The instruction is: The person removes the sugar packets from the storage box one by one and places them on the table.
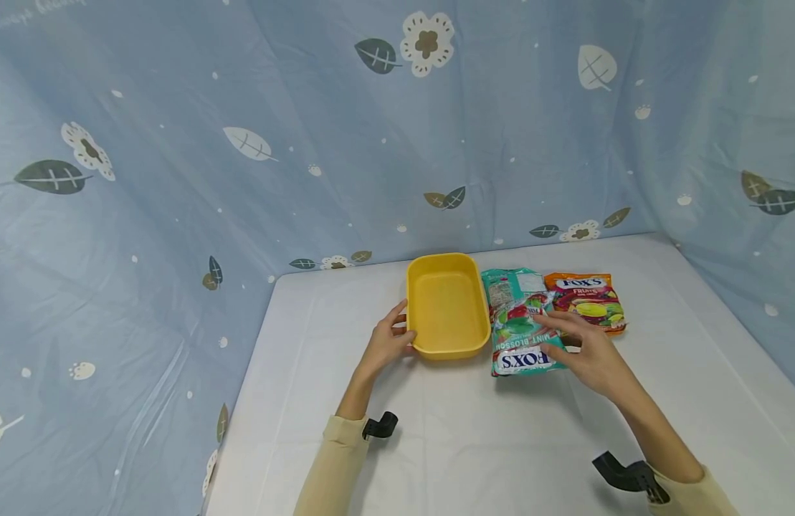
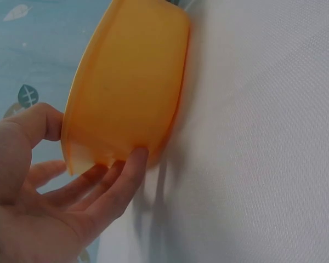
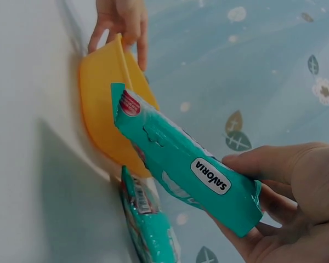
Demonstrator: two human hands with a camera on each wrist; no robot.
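With its thumb at the rim and its fingers against the outer wall, my left hand (image 1: pixel 386 345) (image 2: pixel 55 203) holds the near left corner of a yellow plastic tray (image 1: pixel 445 304) (image 2: pixel 126 82) (image 3: pixel 101 101). My right hand (image 1: pixel 587 352) (image 3: pixel 296 203) grips a teal Fox's Mint Blossom candy bag (image 1: pixel 522 335) (image 3: pixel 181 159) by its side, thumb on one face and fingers on the other. That bag is raised off the table, to the right of the tray. Below and behind it lies a second teal candy bag (image 1: pixel 502 288) (image 3: pixel 156 233), partly covered.
A red and orange Fox's Fruits candy bag (image 1: pixel 591 297) lies right of the teal bags, partly behind my right hand. All this is on a white-covered table (image 1: pixel 474 444). Blue patterned cloth (image 1: pixel 345 143) hangs along the table's back and sides.
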